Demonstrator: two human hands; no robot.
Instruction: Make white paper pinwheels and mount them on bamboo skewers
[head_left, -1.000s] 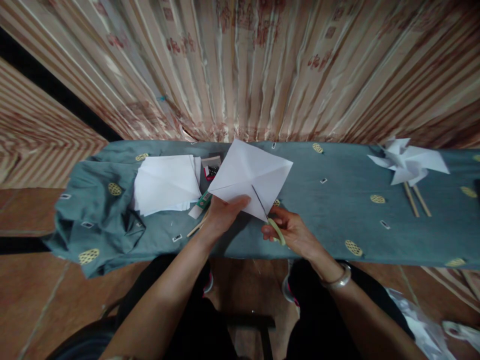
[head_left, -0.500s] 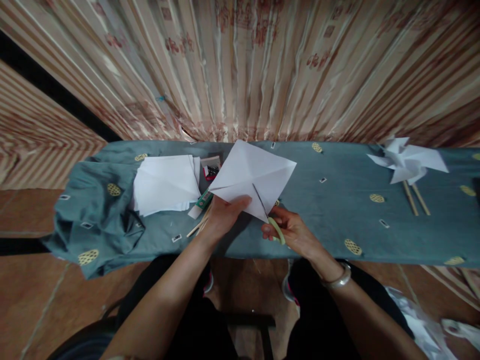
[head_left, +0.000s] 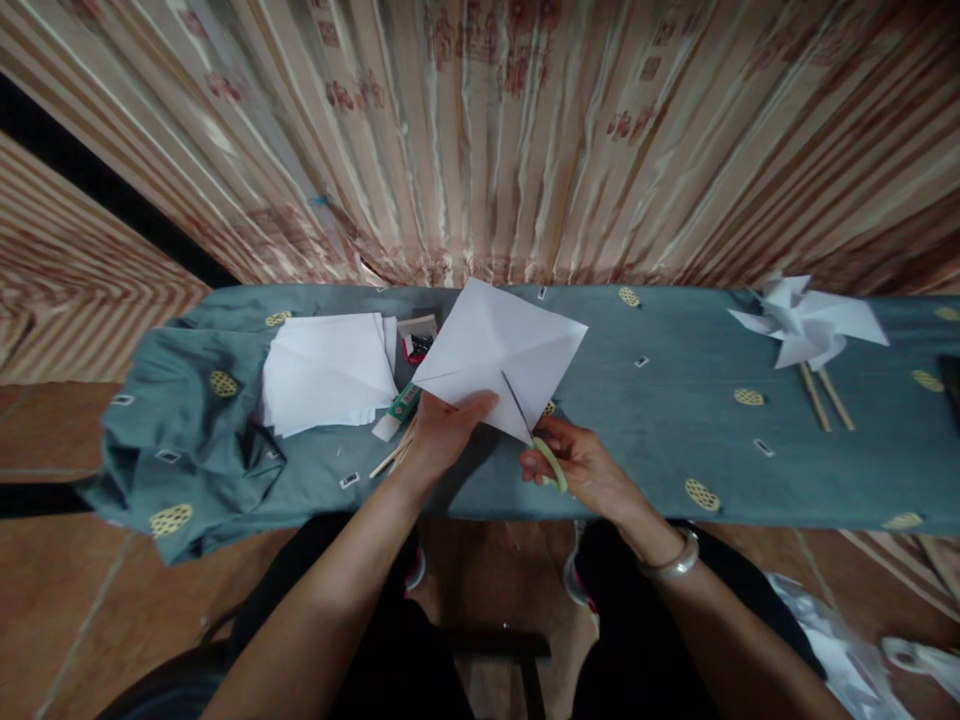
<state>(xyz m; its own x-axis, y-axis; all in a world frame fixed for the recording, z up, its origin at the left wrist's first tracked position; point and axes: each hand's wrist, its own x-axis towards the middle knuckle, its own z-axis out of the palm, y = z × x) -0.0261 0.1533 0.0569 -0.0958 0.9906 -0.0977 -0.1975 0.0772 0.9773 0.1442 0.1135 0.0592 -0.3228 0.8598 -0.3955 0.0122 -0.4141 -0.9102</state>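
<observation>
A square white sheet of paper (head_left: 510, 325) is held up over the table, one corner toward me, with crease lines meeting near its middle. My left hand (head_left: 450, 430) pinches its near left edge, thumb on top and the other fingers hidden beneath. In my right hand (head_left: 574, 462) is a pair of scissors (head_left: 550, 462) with light green handles. The dark blade lies across the paper from the near corner toward the centre. Just left of the sheet are a small red-and-white box of dark pins (head_left: 418, 347) and a green and white box (head_left: 405, 402).
A stack of white paper (head_left: 326, 370) lies left on the teal cloth (head_left: 645, 430). Thin wooden sticks (head_left: 391, 458) rest beside my left wrist. White paper pinwheels (head_left: 810, 320) on sticks lie at the right. A pleated curtain (head_left: 480, 140) hangs behind the table.
The whole view has shifted slightly. My hands, the paper and the scissors keep nearly the same positions relative to each other.
</observation>
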